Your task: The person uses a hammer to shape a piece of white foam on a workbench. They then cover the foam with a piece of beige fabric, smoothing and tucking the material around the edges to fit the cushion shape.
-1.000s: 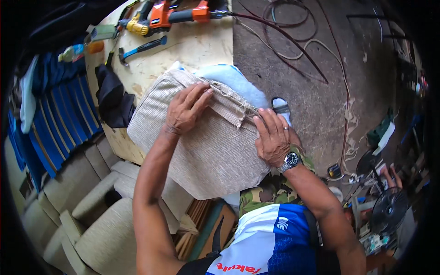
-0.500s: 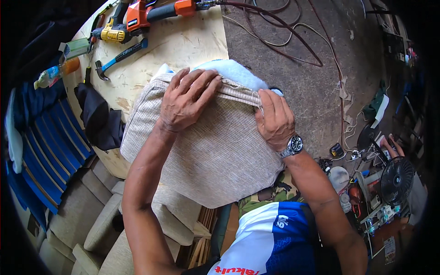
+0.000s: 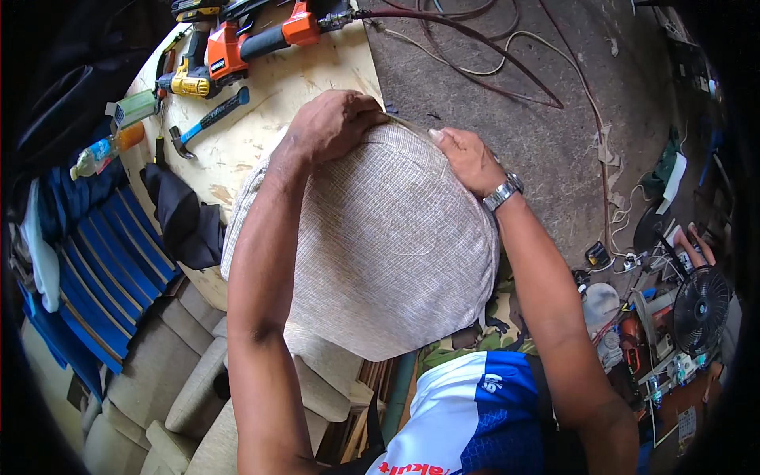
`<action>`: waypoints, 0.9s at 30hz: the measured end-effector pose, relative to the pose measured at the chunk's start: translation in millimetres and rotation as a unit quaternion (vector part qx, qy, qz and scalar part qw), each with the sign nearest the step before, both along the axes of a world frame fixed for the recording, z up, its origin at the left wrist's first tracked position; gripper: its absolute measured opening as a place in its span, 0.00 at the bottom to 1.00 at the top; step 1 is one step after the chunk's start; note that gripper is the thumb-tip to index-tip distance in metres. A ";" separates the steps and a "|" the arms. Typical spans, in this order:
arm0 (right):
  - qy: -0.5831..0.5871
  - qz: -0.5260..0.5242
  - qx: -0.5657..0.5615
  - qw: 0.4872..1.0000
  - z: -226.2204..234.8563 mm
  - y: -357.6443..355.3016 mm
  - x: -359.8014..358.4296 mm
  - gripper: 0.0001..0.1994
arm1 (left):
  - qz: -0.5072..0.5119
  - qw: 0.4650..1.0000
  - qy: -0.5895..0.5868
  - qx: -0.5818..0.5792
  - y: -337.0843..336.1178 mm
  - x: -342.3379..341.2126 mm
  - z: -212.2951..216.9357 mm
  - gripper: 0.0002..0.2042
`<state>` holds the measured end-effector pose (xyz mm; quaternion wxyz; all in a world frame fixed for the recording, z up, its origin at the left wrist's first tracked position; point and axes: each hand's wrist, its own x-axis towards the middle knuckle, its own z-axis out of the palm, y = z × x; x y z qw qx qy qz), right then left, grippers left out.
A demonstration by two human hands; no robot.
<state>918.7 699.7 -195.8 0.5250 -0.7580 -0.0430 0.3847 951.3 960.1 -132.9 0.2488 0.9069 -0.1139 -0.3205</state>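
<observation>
Both hands had slid up to the far edge of the beige woven cushion [image 3: 380,245] since half a second ago, and the cushion had swung up closer to the camera, hiding the pale blue stuffing that showed then. Left hand [image 3: 336,123] was curled tight over the top seam, fingers closed on the fabric; right hand [image 3: 467,158], just beside it, pinched the same edge with thumb and fingers. Below both grips the cushion bulged round and full, its near end hanging over the person's lap, its far end over the plywood table [image 3: 261,119]. It looked soft, light and squashy, the cover coarse enough not to slip. By my reading, the seam edge was the sound place to hold; the middle would only cave in. Beyond the left grip lay a hammer [image 3: 207,123] and an orange power tool [image 3: 261,39].
</observation>
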 end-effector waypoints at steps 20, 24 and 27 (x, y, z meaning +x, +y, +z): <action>0.031 0.029 0.025 0.999 -12.2 -4.2 5.0 0.17 | 0.086 0.987 0.133 0.002 9.3 16.3 -19.0 0.19; 0.067 0.078 -0.042 0.994 25.5 -54.7 -16.5 0.16 | 0.069 0.988 0.057 0.129 -11.2 14.7 -28.9 0.16; 0.021 0.033 -0.008 0.999 41.3 -95.3 -46.1 0.12 | 0.005 0.971 0.015 0.236 -27.9 25.5 -13.8 0.16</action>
